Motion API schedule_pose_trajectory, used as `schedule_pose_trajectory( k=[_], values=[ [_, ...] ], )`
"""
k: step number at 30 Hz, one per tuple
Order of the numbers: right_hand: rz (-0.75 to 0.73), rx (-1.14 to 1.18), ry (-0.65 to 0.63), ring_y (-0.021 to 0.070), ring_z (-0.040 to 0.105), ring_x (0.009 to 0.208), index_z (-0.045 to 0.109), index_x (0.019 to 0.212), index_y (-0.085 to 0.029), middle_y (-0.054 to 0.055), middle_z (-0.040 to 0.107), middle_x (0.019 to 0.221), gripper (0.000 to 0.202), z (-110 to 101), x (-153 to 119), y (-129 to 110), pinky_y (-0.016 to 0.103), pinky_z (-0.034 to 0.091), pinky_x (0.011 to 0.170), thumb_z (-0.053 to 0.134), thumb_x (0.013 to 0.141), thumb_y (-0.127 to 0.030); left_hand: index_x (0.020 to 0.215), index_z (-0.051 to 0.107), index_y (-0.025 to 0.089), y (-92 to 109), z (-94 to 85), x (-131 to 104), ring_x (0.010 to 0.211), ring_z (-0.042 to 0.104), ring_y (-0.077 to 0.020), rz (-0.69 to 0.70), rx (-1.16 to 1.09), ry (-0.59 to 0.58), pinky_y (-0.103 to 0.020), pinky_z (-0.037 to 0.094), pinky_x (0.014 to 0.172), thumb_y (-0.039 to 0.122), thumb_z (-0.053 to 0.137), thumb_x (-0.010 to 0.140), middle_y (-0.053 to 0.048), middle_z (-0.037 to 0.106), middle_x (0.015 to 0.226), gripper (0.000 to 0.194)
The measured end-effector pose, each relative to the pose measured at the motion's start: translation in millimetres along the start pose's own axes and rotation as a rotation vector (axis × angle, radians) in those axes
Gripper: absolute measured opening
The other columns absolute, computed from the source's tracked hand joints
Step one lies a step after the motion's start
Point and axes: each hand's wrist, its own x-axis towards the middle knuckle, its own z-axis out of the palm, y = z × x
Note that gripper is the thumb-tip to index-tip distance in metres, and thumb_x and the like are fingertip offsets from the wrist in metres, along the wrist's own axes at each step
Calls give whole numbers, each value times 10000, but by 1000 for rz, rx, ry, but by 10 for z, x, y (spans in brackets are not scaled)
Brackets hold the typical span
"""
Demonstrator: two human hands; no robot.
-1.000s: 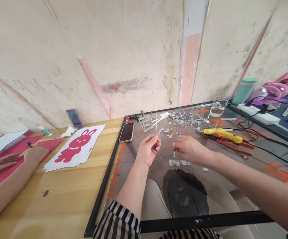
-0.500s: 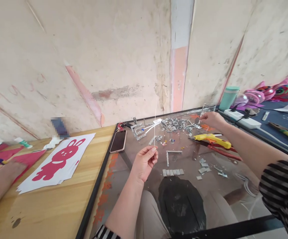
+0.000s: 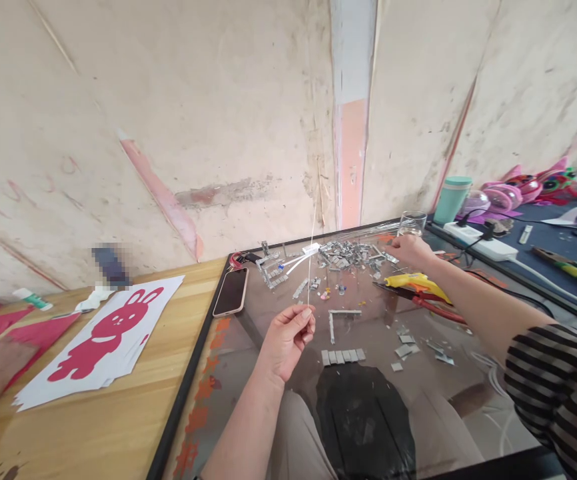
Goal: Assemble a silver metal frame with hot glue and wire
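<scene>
My left hand (image 3: 288, 337) is closed in a pinch on the lower end of a thin white wire (image 3: 311, 257), which stands nearly upright above the glass table. At the back right, my right hand (image 3: 412, 252) has its fingers pinched together beside a pile of small grey pieces (image 3: 348, 255), just in front of a clear drinking glass (image 3: 412, 221). Whether those fingertips hold anything is too small to tell. A row of flat grey pieces (image 3: 343, 357) and an L-shaped grey strip (image 3: 332, 325) lie nearer me.
A yellow glue gun (image 3: 418, 283) and red-handled pliers (image 3: 436, 309) lie under my right forearm. A phone (image 3: 231, 291) rests at the left edge. Rabbit-printed paper (image 3: 103, 340) and another person's hand (image 3: 6, 363) are on the wooden table. A power strip (image 3: 478, 240) sits right.
My right hand has shifted slightly nearer and lower by the glass. My left hand still pinches the wire, which now leans a little to the right. The view has turned slightly.
</scene>
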Motion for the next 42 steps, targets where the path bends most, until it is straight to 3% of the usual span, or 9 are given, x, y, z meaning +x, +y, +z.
schedule_pose_trajectory(
  k=[6, 10, 13, 19, 26, 30, 36, 39, 42],
  values=[
    [-100, 84, 82, 149, 581, 829, 587, 982, -161, 41, 620, 970, 264, -103, -131, -159, 340, 468, 737, 500, 833, -360, 762, 667, 131, -7, 11, -3, 549, 472, -55, -1, -5, -1, -165, 298, 458, 219, 727, 624, 2, 537, 590, 174],
    [-142, 176, 118, 142, 563, 604, 660, 689, -168, 12, 641, 612, 304, -187, -310, -264, 251, 394, 557, 490, 785, -401, 768, 663, 135, -6, 23, -8, 543, 476, -56, -6, -5, -7, -161, 299, 456, 219, 719, 637, 1, 539, 582, 165],
    [-175, 253, 120, 122, 503, 492, 645, 613, -170, 0, 593, 504, 369, -259, -539, -362, 240, 338, 470, 468, 764, -456, 771, 662, 134, -9, 42, -17, 542, 483, -55, -20, 3, -18, -159, 305, 457, 213, 709, 652, -1, 546, 589, 151],
    [-322, 414, 18, 138, 585, 604, 658, 737, -212, -17, 670, 662, 234, -389, -1172, -692, 227, 421, 540, 514, 744, -397, 754, 663, 136, -53, 81, -35, 520, 490, -52, -60, 22, -31, -158, 308, 448, 226, 723, 633, -5, 565, 608, 162],
    [-493, 559, -158, 162, 621, 762, 663, 822, -223, -3, 694, 800, 207, -351, -1745, -1051, 259, 470, 697, 492, 775, -330, 757, 667, 133, -116, 109, -43, 512, 502, -50, -88, 81, -18, -155, 323, 453, 250, 732, 619, 8, 553, 598, 192],
    [-437, 538, -177, 182, 617, 796, 661, 852, -225, 7, 693, 856, 216, -417, -1706, -833, 281, 463, 702, 497, 767, -337, 762, 665, 132, -103, 110, -41, 512, 488, -47, -94, 86, -27, -152, 322, 454, 240, 722, 634, 13, 540, 576, 177],
    [-146, 348, -110, 215, 626, 707, 668, 854, -219, 22, 692, 754, 259, -571, -1497, -26, 303, 454, 614, 520, 734, -394, 767, 662, 131, -115, 95, -43, 523, 489, -52, -99, 76, -49, -153, 320, 453, 217, 712, 648, 11, 537, 563, 155],
    [-152, 246, -128, 217, 617, 677, 681, 819, -238, 23, 683, 737, 254, -546, -1517, 261, 304, 433, 588, 516, 732, -410, 773, 663, 128, -135, 89, -31, 531, 490, -53, -107, 76, -46, -154, 324, 456, 215, 710, 653, 11, 535, 564, 155],
    [-175, 138, -149, 224, 609, 642, 688, 809, -262, 24, 675, 709, 243, -448, -1575, 382, 305, 406, 548, 487, 749, -383, 772, 663, 128, -150, 81, -18, 535, 487, -51, -112, 77, -45, -154, 323, 457, 211, 708, 656, 8, 539, 577, 150]
  ],
)
